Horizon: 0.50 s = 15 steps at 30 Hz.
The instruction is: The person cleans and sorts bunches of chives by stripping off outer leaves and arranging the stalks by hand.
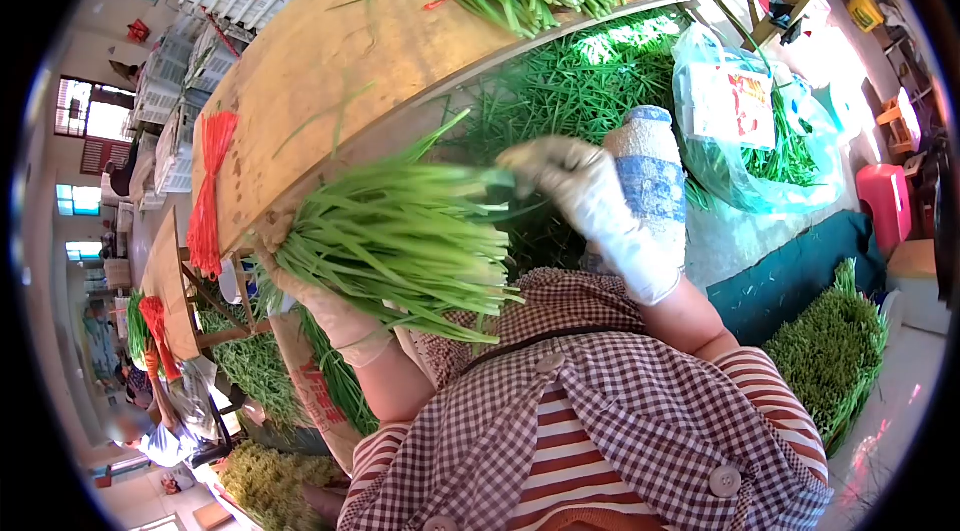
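Strong daylight filled the room, and the windows [78,199] at the left glowed white and pale blue. The right end of the tabletop [370,41] was bleached almost white, as was the floor [850,71] beyond the bag [790,193], whose plastic caught shiny highlights. A sunlit patch brightened the leaf heap [600,81] under the tabletop, while darker shadow lay below the right hand [590,196]. That hand's fingers [525,159] were smeared, along with the nearest ends of the bunch [380,231]. The fisheye lens curved the tabletop, black corners rounded the view, and distant details at the left looked soft.
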Motion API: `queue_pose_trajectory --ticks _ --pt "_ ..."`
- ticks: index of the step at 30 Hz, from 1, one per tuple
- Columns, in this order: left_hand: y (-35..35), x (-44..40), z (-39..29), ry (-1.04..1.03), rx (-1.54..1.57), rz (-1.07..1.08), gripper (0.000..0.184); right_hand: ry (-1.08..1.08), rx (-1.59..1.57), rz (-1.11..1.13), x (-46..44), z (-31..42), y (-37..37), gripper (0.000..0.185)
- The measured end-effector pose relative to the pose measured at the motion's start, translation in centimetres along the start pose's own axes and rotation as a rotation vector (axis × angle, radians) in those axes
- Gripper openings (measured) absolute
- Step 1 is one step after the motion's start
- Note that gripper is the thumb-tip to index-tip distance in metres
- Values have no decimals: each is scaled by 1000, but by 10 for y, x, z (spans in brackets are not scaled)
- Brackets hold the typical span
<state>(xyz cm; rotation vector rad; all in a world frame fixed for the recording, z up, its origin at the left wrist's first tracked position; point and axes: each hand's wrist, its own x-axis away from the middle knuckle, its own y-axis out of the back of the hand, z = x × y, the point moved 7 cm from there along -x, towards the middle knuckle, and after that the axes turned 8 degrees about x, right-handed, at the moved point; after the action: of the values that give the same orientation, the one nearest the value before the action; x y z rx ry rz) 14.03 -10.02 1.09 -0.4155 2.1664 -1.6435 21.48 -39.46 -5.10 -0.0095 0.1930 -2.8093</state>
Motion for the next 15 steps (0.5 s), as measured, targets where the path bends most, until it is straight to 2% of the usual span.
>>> queue_pose_trajectory --ticks 2,3,4,6,7,8,10,11,12,14,15 --pt "9 6 -22 -299 -386 -240 25 47 16 -241 -10 -9 38 13" --pt "24 0 -32 -209 -257 -220 27 115 -229 -350 -17 -28 62 14" --pt "24 2 -37 -219 -234 -221 26 11 -243 -477 -16 -40 86 14" --pt "19 4 -38 -241 -180 -222 26 1 117 -400 -13 -24 87 16" --pt "19 4 -39 -331 -195 -302 29 -81 -30 -249 -5 -22 66 21" --pt "16 1 -37 -333 -183 -241 29 -189 83 28 1 -17 45 32" --pt "9 -1 -31 -336 -153 -118 30 -350 -161 361 21 -10 -7 58" --pt "6 -3 -25 -259 -66 -53 29 -415 -18 347 22 -20 -17 55" --pt "1 -5 -20 -180 19 14 28 -345 -144 289 18 -36 -34 46" --pt "-14 -7 -15 -25 184 148 27 -299 -121 496 17 -46 -43 32" --pt "-15 -5 -18 -50 189 73 27 -317 -90 454 17 -27 -34 27"
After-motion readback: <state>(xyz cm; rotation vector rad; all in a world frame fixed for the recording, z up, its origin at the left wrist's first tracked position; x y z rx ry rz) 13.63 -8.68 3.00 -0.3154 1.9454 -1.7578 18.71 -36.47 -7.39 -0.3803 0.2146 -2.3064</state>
